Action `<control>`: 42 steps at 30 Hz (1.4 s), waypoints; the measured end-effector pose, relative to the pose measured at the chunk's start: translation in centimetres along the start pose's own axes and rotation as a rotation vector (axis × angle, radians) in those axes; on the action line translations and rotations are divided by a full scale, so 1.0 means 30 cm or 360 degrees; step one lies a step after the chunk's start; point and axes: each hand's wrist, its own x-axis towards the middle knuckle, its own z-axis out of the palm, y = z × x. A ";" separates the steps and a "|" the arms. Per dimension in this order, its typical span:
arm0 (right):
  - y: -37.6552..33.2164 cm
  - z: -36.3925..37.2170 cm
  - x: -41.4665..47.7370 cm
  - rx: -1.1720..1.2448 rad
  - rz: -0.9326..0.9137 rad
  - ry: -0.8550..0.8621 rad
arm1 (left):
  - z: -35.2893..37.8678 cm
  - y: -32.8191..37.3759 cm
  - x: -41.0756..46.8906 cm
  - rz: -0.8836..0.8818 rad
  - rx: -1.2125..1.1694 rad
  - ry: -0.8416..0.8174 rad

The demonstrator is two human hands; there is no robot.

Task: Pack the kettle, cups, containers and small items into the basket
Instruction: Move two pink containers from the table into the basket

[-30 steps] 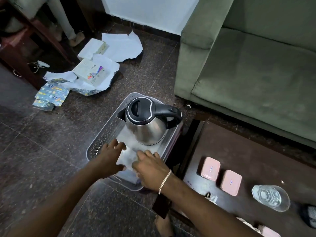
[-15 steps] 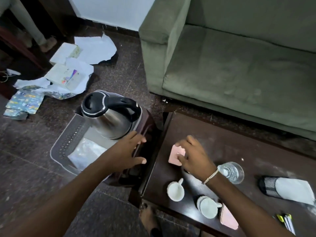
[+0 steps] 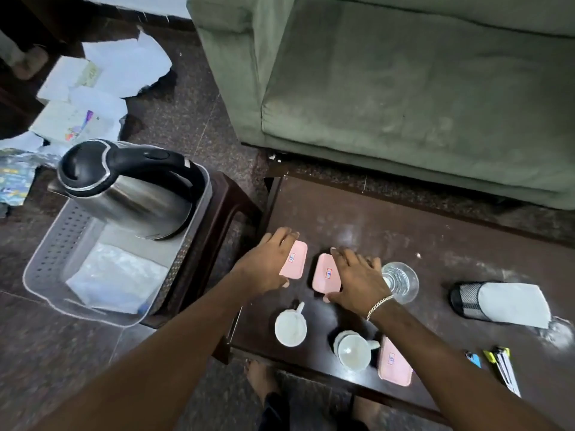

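Note:
The steel kettle (image 3: 124, 188) with a black lid stands in the grey perforated basket (image 3: 46, 262), beside a clear plastic bag (image 3: 115, 275). On the dark table (image 3: 404, 231), my left hand (image 3: 264, 269) closes around the left edge of one pink container (image 3: 295, 259). My right hand (image 3: 357, 278) closes over the right side of a second pink container (image 3: 323, 275). Both containers rest on the table. Nearer me are a white cup (image 3: 291, 328), stacked white cups (image 3: 354, 349) and a third pink container (image 3: 395, 362).
The basket sits on a dark stool (image 3: 224, 206) left of the table. An upturned glass (image 3: 401, 281), a black mesh holder with white cloth (image 3: 497, 303), a lighter (image 3: 473, 359) and a yellow tool (image 3: 504, 365) lie at the right. A green sofa (image 3: 404, 88) is behind; papers (image 3: 93, 88) litter the floor.
My left hand left the basket side and came over to the table onto the left pink container. My right hand settled on the second container. The view swung right.

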 end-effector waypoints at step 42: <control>-0.856 -0.359 0.021 0.0345 -0.0534 0.0560 | -0.346 -0.570 -0.787 -0.0390 -0.0086 0.0060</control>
